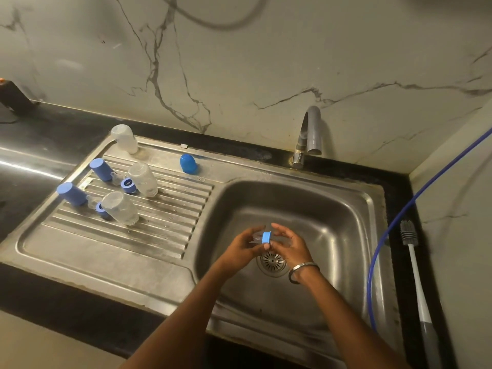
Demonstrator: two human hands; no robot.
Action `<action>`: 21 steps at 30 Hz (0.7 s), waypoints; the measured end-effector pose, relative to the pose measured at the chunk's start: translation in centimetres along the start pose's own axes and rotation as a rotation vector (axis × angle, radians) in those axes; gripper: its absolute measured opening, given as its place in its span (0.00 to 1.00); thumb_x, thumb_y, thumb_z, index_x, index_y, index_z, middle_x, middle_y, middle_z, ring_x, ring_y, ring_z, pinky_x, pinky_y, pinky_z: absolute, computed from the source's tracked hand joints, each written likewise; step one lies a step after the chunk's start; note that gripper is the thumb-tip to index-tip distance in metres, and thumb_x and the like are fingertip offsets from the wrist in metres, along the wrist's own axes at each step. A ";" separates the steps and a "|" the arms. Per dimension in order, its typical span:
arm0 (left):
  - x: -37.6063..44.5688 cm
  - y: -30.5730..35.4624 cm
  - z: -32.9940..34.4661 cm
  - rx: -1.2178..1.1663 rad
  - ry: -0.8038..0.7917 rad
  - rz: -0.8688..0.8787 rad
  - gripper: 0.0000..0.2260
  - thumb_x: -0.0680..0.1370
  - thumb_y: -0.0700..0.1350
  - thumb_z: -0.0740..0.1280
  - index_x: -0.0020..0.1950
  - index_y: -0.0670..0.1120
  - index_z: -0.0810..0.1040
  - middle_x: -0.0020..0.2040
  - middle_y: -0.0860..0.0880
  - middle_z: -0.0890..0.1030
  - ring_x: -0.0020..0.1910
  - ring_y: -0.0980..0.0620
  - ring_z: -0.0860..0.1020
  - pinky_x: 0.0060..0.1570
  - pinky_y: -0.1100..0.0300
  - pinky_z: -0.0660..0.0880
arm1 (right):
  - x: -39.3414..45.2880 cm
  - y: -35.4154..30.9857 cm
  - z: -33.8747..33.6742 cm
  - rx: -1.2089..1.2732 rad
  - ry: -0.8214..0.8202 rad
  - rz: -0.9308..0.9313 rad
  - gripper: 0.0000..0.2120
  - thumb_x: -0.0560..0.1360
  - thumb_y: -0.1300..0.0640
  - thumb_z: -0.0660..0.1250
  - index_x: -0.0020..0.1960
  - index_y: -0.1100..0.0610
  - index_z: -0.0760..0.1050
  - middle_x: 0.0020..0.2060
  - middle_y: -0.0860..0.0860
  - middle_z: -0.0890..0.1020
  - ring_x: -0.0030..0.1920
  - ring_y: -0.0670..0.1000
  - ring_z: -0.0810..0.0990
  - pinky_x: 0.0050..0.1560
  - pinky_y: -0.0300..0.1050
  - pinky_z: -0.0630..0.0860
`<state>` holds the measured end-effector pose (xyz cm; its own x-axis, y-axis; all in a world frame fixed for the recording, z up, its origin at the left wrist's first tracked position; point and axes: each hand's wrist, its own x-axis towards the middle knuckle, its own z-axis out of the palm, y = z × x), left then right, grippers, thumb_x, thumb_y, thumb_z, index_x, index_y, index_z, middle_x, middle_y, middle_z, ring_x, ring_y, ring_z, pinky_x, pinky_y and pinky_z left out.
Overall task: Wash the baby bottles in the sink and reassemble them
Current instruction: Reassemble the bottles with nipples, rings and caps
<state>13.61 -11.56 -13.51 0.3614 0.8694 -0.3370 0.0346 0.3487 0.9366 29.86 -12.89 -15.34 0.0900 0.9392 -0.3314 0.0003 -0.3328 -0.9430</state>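
Observation:
Over the steel sink basin [346, 209], above the drain [272, 261], my left hand [243, 245] and my right hand [288, 243] together pinch a blue screw ring [266, 237] with a clear teat in it. On the ribbed drainboard [165, 214] stand three clear bottles upside down: bottle one [123, 138], bottle two [142, 179] and bottle three [119, 207]. Blue caps [99, 169] [70, 193] [188, 163] stand beside them. Two blue rings [128, 184] [101, 209] with clear teats lie between the bottles.
A grey tap [310, 134] rises behind the basin, with no water running. A white-handled bottle brush [415, 275] lies on the black counter at right, beside a blue hose [394, 222]. A dark object [13, 95] sits at the far left.

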 end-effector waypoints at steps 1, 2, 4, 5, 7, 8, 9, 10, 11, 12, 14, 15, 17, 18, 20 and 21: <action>-0.1 0.1 -0.2 -0.013 -0.023 -0.011 0.25 0.76 0.31 0.68 0.71 0.41 0.67 0.57 0.39 0.78 0.54 0.45 0.79 0.58 0.48 0.77 | -0.1 0.0 0.0 -0.017 -0.030 -0.012 0.21 0.73 0.65 0.71 0.62 0.48 0.77 0.55 0.50 0.80 0.49 0.48 0.84 0.43 0.39 0.80; -0.1 0.1 -0.3 -0.028 -0.043 -0.023 0.25 0.76 0.31 0.67 0.71 0.41 0.66 0.57 0.38 0.77 0.54 0.44 0.78 0.59 0.46 0.75 | -0.1 0.0 0.0 -0.019 -0.054 -0.017 0.19 0.73 0.65 0.70 0.61 0.48 0.78 0.55 0.51 0.81 0.49 0.48 0.84 0.43 0.39 0.80; -0.1 0.0 -0.5 -0.073 -0.067 -0.052 0.25 0.77 0.30 0.66 0.72 0.41 0.64 0.58 0.35 0.76 0.54 0.42 0.77 0.61 0.43 0.73 | -0.2 -0.1 0.1 -0.012 -0.066 -0.009 0.16 0.73 0.65 0.70 0.57 0.49 0.79 0.54 0.54 0.82 0.50 0.51 0.83 0.41 0.39 0.79; -0.2 0.0 -0.5 -0.097 -0.064 -0.066 0.25 0.77 0.30 0.65 0.72 0.41 0.64 0.59 0.34 0.75 0.54 0.41 0.77 0.62 0.43 0.72 | -0.2 -0.2 0.1 -0.011 -0.054 -0.005 0.15 0.73 0.64 0.71 0.55 0.49 0.79 0.53 0.55 0.82 0.50 0.52 0.83 0.40 0.38 0.78; -0.3 0.0 -0.3 -0.133 -0.029 -0.092 0.24 0.78 0.32 0.65 0.72 0.42 0.64 0.63 0.36 0.73 0.55 0.41 0.77 0.63 0.42 0.72 | -0.2 -0.3 0.3 -0.029 0.001 -0.002 0.12 0.72 0.62 0.73 0.52 0.51 0.78 0.50 0.54 0.82 0.50 0.52 0.82 0.39 0.37 0.78; -0.3 0.0 -0.1 -0.147 -0.004 -0.096 0.22 0.78 0.33 0.65 0.71 0.42 0.65 0.63 0.38 0.72 0.55 0.41 0.78 0.62 0.43 0.73 | -0.1 -0.3 0.4 -0.050 0.041 -0.007 0.11 0.71 0.61 0.73 0.51 0.51 0.78 0.48 0.52 0.82 0.49 0.51 0.82 0.39 0.36 0.78; -0.3 -0.1 0.1 -0.159 0.018 -0.093 0.20 0.79 0.34 0.64 0.69 0.42 0.67 0.63 0.40 0.73 0.54 0.42 0.79 0.60 0.46 0.75 | -0.1 -0.3 0.4 -0.068 0.078 -0.013 0.10 0.71 0.60 0.74 0.50 0.51 0.78 0.47 0.52 0.82 0.47 0.49 0.82 0.38 0.35 0.78; -0.2 -0.1 0.3 -0.169 0.035 -0.091 0.17 0.79 0.34 0.63 0.68 0.40 0.68 0.61 0.40 0.74 0.52 0.44 0.80 0.56 0.49 0.77 | -0.1 -0.3 0.5 -0.075 0.107 -0.016 0.09 0.71 0.60 0.73 0.49 0.52 0.77 0.45 0.51 0.82 0.44 0.49 0.82 0.36 0.35 0.78; -0.2 -0.1 0.5 -0.171 0.049 -0.092 0.14 0.80 0.34 0.62 0.66 0.39 0.69 0.59 0.39 0.75 0.50 0.46 0.80 0.53 0.53 0.78 | -0.1 -0.3 0.5 -0.070 0.122 -0.014 0.08 0.71 0.61 0.73 0.48 0.53 0.77 0.43 0.52 0.82 0.39 0.49 0.81 0.33 0.36 0.77; -0.1 -0.1 0.6 -0.157 0.063 -0.092 0.13 0.80 0.34 0.61 0.65 0.37 0.70 0.57 0.38 0.76 0.48 0.47 0.81 0.50 0.56 0.79 | -0.1 -0.2 0.6 -0.062 0.127 -0.012 0.07 0.72 0.61 0.73 0.47 0.54 0.77 0.42 0.53 0.82 0.35 0.50 0.81 0.31 0.38 0.77; 0.0 -0.1 0.8 -0.099 0.100 -0.081 0.12 0.80 0.36 0.62 0.63 0.34 0.72 0.55 0.37 0.79 0.46 0.49 0.82 0.48 0.58 0.81 | -0.1 -0.2 0.7 -0.070 0.129 -0.014 0.07 0.72 0.61 0.73 0.46 0.55 0.77 0.39 0.54 0.82 0.32 0.52 0.79 0.29 0.41 0.77; 0.1 -0.2 1.0 -0.071 0.129 -0.073 0.12 0.80 0.37 0.64 0.62 0.34 0.73 0.54 0.37 0.80 0.45 0.49 0.83 0.46 0.59 0.81 | -0.2 -0.2 0.8 -0.085 0.134 -0.016 0.07 0.72 0.61 0.73 0.46 0.55 0.76 0.39 0.54 0.82 0.31 0.53 0.80 0.29 0.42 0.77; 0.2 -0.4 1.3 -0.034 0.201 -0.055 0.13 0.79 0.39 0.67 0.61 0.36 0.73 0.53 0.40 0.81 0.43 0.51 0.83 0.43 0.61 0.81 | -0.3 -0.2 1.1 -0.110 0.155 -0.023 0.07 0.72 0.61 0.73 0.45 0.54 0.76 0.38 0.53 0.82 0.32 0.53 0.80 0.29 0.42 0.76; 0.3 -0.5 1.4 -0.024 0.225 -0.045 0.11 0.78 0.39 0.68 0.59 0.37 0.74 0.51 0.43 0.81 0.41 0.53 0.83 0.41 0.61 0.81 | -0.3 -0.2 1.2 -0.118 0.168 -0.028 0.07 0.72 0.60 0.73 0.44 0.54 0.75 0.38 0.52 0.82 0.31 0.53 0.81 0.29 0.42 0.76; 0.5 -0.5 1.4 -0.014 0.213 -0.025 0.05 0.78 0.38 0.68 0.53 0.42 0.78 0.45 0.48 0.82 0.39 0.54 0.84 0.39 0.63 0.80 | -0.3 -0.1 1.3 -0.137 0.183 -0.042 0.07 0.72 0.60 0.73 0.43 0.53 0.75 0.38 0.51 0.82 0.32 0.51 0.81 0.30 0.43 0.77; 0.6 -0.4 1.3 -0.005 0.198 -0.017 0.04 0.78 0.38 0.68 0.50 0.44 0.80 0.42 0.49 0.82 0.38 0.54 0.84 0.38 0.63 0.80 | -0.3 -0.1 1.2 -0.154 0.185 -0.054 0.08 0.72 0.60 0.73 0.42 0.53 0.74 0.38 0.51 0.82 0.32 0.51 0.81 0.32 0.43 0.78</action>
<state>15.07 -11.61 -13.99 0.1708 0.9151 -0.3652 0.0344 0.3649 0.9304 28.62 -13.06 -15.15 0.2667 0.9290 -0.2565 0.1610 -0.3053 -0.9385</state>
